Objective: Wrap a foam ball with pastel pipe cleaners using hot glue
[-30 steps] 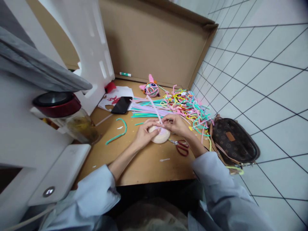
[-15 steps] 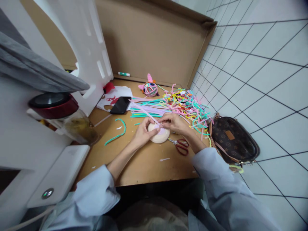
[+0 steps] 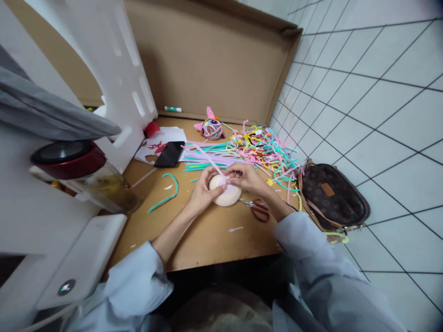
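A round cream-white ball (image 3: 226, 198) with a lilac patch on top sits at the middle of the table between my hands. My left hand (image 3: 205, 188) is closed around its left side, the thumb on the lilac patch. With fingers pinched, my right hand (image 3: 246, 177) holds a lilac pipe cleaner (image 3: 209, 158) against the top of the ball; its long free end points up and to the left. Red-handled scissors (image 3: 258, 210) lie just right of the ball. The ball's far side is hidden by my fingers.
Behind my hands lie straight pipe cleaners (image 3: 200, 157) and a tangled colourful heap (image 3: 266, 147). A decorated pink-eared ball (image 3: 212, 129), a black phone (image 3: 169, 154) and a bent teal pipe cleaner (image 3: 173, 196) are nearby. A glass jar (image 3: 110, 184) stands left, a brown handbag (image 3: 334, 196) right.
The whole view has shifted slightly. My hands stay at the ball in nearly the same grip, and the pipe cleaner's free end stands a little steeper.
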Demonstrator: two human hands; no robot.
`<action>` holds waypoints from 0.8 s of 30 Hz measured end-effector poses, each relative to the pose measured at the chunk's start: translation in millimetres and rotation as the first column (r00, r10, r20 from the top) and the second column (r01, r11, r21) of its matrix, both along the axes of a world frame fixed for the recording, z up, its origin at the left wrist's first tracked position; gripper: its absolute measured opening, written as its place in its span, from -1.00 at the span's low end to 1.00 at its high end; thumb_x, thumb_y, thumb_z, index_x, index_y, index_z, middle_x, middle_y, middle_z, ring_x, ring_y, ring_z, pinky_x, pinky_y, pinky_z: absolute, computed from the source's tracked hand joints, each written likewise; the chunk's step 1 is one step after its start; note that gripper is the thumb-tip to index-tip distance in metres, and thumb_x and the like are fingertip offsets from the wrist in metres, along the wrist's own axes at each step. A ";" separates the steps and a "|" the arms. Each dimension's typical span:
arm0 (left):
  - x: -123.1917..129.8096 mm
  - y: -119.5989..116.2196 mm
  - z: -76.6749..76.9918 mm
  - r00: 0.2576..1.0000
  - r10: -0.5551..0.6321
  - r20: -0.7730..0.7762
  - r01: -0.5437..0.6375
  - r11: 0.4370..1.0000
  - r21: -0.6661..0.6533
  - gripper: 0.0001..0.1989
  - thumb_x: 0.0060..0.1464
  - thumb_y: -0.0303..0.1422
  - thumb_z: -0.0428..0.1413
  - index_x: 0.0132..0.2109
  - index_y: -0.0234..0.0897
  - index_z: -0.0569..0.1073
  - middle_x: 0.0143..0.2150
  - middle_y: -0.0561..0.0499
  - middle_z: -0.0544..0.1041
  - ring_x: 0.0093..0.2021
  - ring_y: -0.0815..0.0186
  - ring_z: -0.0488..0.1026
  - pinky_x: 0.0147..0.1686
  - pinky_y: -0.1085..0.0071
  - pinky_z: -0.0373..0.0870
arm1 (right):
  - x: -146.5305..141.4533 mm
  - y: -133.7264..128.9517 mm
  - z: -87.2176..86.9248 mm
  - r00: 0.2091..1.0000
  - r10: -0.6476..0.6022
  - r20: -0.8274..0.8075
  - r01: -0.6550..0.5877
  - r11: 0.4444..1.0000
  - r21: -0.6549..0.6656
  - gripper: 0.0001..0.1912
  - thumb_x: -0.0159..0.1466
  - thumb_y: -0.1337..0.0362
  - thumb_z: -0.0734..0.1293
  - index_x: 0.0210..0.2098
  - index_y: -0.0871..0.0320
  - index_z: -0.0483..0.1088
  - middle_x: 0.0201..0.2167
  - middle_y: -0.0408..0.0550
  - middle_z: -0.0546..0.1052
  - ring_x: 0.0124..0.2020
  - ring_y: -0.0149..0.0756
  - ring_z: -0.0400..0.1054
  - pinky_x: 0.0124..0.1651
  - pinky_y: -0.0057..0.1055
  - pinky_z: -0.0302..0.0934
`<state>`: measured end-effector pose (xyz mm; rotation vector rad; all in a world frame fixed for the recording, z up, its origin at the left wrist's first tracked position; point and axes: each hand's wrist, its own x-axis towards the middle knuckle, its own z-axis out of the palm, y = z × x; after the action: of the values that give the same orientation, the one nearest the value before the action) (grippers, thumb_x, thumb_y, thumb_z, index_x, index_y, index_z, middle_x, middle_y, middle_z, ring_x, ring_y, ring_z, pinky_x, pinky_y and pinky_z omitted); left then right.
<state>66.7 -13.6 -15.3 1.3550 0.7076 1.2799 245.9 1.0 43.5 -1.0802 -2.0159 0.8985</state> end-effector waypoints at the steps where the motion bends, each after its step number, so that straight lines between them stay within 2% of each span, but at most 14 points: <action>1: -0.3 0.4 -0.6 1.000 -0.003 -0.001 0.003 1.000 -0.008 -0.31 -0.19 -0.12 0.38 0.05 -0.20 0.27 0.08 -0.15 0.50 0.10 0.15 0.46 0.03 0.26 0.41 | -0.3 -0.5 -0.4 1.000 0.002 0.000 -0.002 1.000 0.020 -0.72 0.09 0.12 0.48 -0.30 0.19 0.56 -0.41 -0.10 0.49 -0.41 -0.37 0.30 -0.32 -0.45 0.19; 6: -1.4 0.7 -1.2 1.000 0.012 -0.017 -0.013 1.000 -0.018 -0.37 -0.20 -0.14 0.38 0.00 -0.22 0.34 0.04 -0.14 0.52 0.06 0.15 0.47 0.02 0.26 0.41 | -0.7 -0.4 -0.1 0.999 0.027 0.019 -0.028 0.996 0.085 -0.91 0.11 0.29 0.45 -0.38 0.16 0.57 -0.38 -0.07 0.52 -0.36 -0.35 0.34 -0.23 -0.42 0.21; 10: -1.0 -0.6 -0.3 0.999 0.042 -0.033 -0.043 0.998 -0.035 -0.53 -0.20 -0.18 0.36 -0.16 -0.24 0.38 -0.02 -0.10 0.54 -0.03 0.18 0.49 -0.06 0.29 0.43 | -0.2 -0.2 0.9 0.999 0.038 0.023 -0.040 0.997 0.068 -0.92 0.09 0.40 0.43 -0.40 0.16 0.59 -0.41 -0.10 0.49 -0.36 -0.37 0.32 -0.23 -0.44 0.19; 14: -1.1 -1.6 0.3 0.996 0.060 -0.060 -0.062 0.998 -0.029 -0.63 -0.18 -0.22 0.34 -0.28 -0.25 0.38 0.05 -0.12 0.51 0.02 0.17 0.48 -0.02 0.28 0.41 | -0.4 -1.4 2.0 0.999 0.025 0.022 -0.026 0.998 0.050 -0.94 0.08 0.41 0.43 -0.43 0.17 0.58 -0.45 -0.13 0.44 -0.39 -0.39 0.29 -0.25 -0.45 0.17; 19: -3.6 -4.3 2.2 0.987 0.096 -0.126 -0.095 0.995 0.017 -0.69 -0.13 -0.22 0.31 -0.31 -0.24 0.38 0.08 -0.12 0.50 0.09 0.15 0.45 0.03 0.26 0.37 | -1.6 -2.9 1.8 1.000 -0.007 -0.012 0.007 1.000 -0.017 -0.93 0.07 0.43 0.41 -0.44 0.20 0.56 -0.47 -0.15 0.43 -0.41 -0.40 0.28 -0.28 -0.46 0.17; 24: -3.2 -5.4 0.4 0.974 0.153 -0.166 -0.138 0.986 0.095 -0.74 -0.10 -0.22 0.31 -0.35 -0.26 0.43 0.06 -0.15 0.51 0.09 0.13 0.45 0.07 0.22 0.35 | -2.2 -3.6 1.3 0.999 -0.040 -0.019 0.040 0.999 -0.011 -0.93 0.07 0.42 0.41 -0.44 0.21 0.56 -0.46 -0.14 0.43 -0.40 -0.41 0.28 -0.30 -0.47 0.15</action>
<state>63.4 -19.1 -15.0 1.5176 0.8962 1.3297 243.7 -2.6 44.7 -1.1103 -1.9693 0.8962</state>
